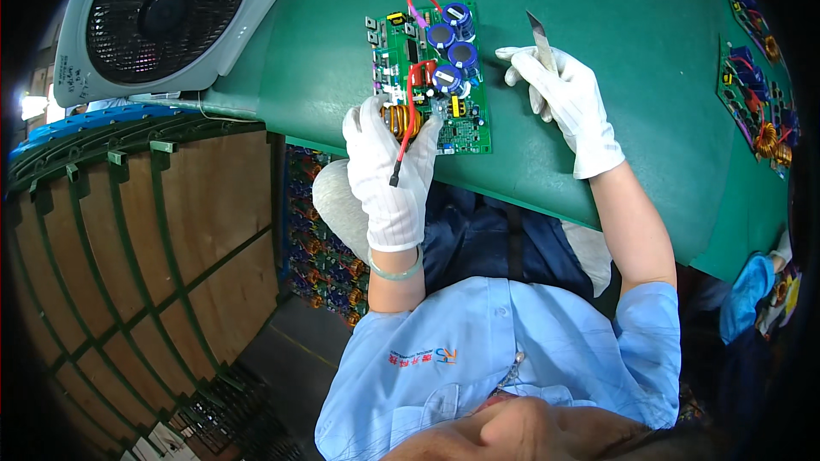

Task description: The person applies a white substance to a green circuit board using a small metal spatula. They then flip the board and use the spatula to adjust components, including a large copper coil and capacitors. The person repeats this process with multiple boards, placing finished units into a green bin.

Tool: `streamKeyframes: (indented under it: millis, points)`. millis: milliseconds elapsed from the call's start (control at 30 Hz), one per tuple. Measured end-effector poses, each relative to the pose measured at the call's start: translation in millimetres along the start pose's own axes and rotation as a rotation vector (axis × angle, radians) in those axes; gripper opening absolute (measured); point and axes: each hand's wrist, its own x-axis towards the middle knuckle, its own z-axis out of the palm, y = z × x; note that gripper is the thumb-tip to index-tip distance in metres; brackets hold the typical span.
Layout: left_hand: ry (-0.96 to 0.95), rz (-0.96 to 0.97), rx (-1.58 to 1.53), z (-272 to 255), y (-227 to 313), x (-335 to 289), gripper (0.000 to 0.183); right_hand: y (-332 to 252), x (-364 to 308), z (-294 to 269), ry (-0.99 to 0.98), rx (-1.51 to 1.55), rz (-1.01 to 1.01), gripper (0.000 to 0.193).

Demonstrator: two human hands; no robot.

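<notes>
A green circuit board (474, 124) lies near the front edge of the green table, with blue capacitors (448, 78), a copper-wound coil (398, 119) and red wires on it. My left hand (386, 175), in a white glove, is closed around the board's near left part by the coil. One red wire (411, 111) with a dark end hangs across that glove. To the right of the board, my gloved right hand (571, 102) grips a knife (541, 41), its pointed blade angled up and away. The knife is apart from the board, and its handle is mostly hidden by the fingers.
A grey box fan (162, 17) stands at the far left of the green table (615, 17). More circuit boards (756, 102) lie at the right edge. Wooden panels with green bars (205, 196) stand at left; stacked boards (320, 239) show below the table. Another person's blue sleeve (747, 294) appears at far right.
</notes>
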Motion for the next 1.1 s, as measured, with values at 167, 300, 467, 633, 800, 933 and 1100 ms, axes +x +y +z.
streamKeyframes:
  millis: [167,300,467,633,800,933,1100]
  points:
    - [0.042,0.040,0.015,6.6,-6.7,2.4,0.062,-1.9,-1.1,0.5,-0.005,0.006,0.007,0.034]
    - [0.105,0.105,0.008,8.9,-9.6,5.1,0.056,-0.1,-0.6,-1.0,-0.007,0.015,-0.009,0.034]
    - [0.143,0.034,-0.141,13.0,-20.1,3.9,0.052,4.6,-1.2,-2.8,-0.012,0.054,-0.018,0.033]
    - [0.079,-0.323,-0.548,8.4,-31.1,12.0,0.043,1.5,-0.6,-3.5,0.006,0.052,-0.003,0.032]
    - [-0.015,-0.526,-1.101,-8.0,-56.0,13.4,0.024,0.4,4.2,-3.7,-0.015,0.040,-0.020,0.033]
    - [-0.068,-0.483,-1.530,-9.0,-86.2,-20.5,0.035,-0.4,3.8,-1.7,-0.014,0.001,-0.018,0.034]
    - [-0.145,-0.457,-2.212,-34.8,-92.5,-38.2,0.041,-0.8,0.4,6.0,0.032,-0.042,-0.043,0.034]
